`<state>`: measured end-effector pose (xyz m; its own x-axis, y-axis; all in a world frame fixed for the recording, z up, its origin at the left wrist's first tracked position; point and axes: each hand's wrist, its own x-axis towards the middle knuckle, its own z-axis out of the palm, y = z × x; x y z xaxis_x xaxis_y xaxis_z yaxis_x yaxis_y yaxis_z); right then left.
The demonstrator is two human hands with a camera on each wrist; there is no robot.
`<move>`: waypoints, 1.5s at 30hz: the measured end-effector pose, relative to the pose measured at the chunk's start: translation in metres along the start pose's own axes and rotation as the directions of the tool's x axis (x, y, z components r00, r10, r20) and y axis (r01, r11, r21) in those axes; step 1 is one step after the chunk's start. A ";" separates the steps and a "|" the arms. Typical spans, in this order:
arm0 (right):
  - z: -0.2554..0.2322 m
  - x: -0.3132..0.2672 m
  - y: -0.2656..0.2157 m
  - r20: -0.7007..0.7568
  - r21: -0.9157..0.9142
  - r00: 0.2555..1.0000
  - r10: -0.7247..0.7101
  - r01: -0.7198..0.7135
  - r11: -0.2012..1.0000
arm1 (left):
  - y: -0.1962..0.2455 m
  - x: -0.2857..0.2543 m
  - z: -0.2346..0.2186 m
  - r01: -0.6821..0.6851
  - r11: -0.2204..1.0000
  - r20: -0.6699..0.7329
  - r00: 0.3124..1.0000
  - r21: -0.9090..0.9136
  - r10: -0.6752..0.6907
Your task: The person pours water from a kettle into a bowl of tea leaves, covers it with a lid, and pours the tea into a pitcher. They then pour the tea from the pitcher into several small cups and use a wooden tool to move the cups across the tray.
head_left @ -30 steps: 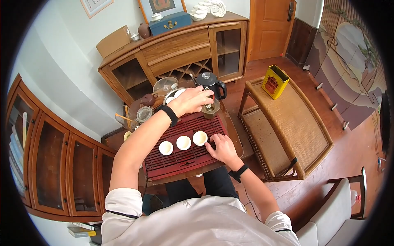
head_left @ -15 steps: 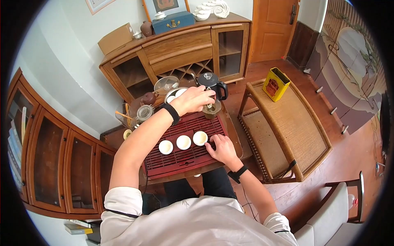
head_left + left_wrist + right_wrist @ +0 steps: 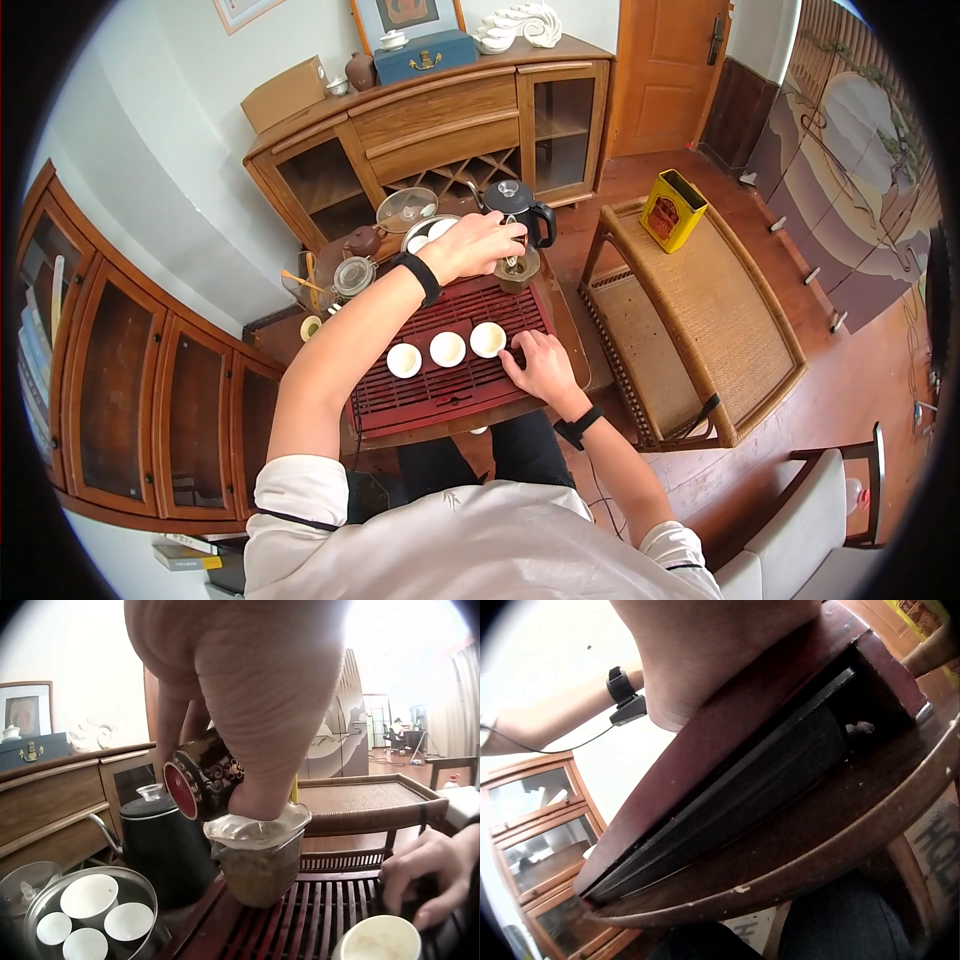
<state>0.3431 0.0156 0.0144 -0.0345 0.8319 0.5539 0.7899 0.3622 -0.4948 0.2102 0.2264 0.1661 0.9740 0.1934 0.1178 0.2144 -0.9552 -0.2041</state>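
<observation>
My left hand (image 3: 468, 246) grips a dark cylindrical piece (image 3: 201, 778) with a scroll pattern and a red end, tilted over a glass pitcher (image 3: 259, 871). The pitcher stands at the far right corner of a red slatted tea tray (image 3: 420, 402) and holds a yellowish-green liquid. On the tray's near right side rests my right hand (image 3: 546, 366), fingers loosely bent, thumb side close to the rightmost white cup (image 3: 488, 340). Two more white cups, the middle one (image 3: 448, 349) and the left one (image 3: 404, 360), stand in a row with it. The right wrist view hides the right fingers.
A black kettle (image 3: 161, 851) stands behind the pitcher. Left of it, a steel bowl (image 3: 146, 930) holds several white cups. A strainer (image 3: 353, 277) and a brown teapot (image 3: 362, 241) are at the far left. A yellow tin (image 3: 672, 210) stands on the rattan cart (image 3: 740, 330).
The head view shifts slightly. Both hands, the pitcher and the row of cups keep their places.
</observation>
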 end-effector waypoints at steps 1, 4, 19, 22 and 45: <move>0.000 0.000 0.000 -0.001 -0.001 1.000 0.002 -0.002 1.000 | 0.000 0.000 0.000 -0.004 1.000 -0.006 1.000 0.001 0.004; 0.000 0.000 0.000 -0.002 -0.001 1.000 0.003 -0.003 1.000 | 0.000 0.000 0.001 0.002 1.000 -0.003 1.000 0.000 -0.002; -0.057 0.109 0.024 -0.215 0.427 0.907 0.362 -0.246 0.870 | 0.000 -0.013 -0.001 0.005 0.997 -0.083 0.996 -0.082 -0.011; -0.069 0.143 0.040 -0.043 0.401 0.916 0.399 -0.350 0.847 | -0.003 -0.015 0.002 -0.005 0.996 -0.116 0.993 -0.087 -0.005; -0.077 0.204 0.035 0.300 0.287 0.918 0.261 -0.347 0.893 | 0.012 -0.032 -0.003 0.190 0.801 -0.118 0.944 -0.568 -0.308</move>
<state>0.4105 0.1661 0.1617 -0.0095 0.9839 0.1786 0.5419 0.1552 -0.8260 0.1814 0.2086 0.1630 0.8448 0.4506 0.2886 0.3156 -0.8551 0.4113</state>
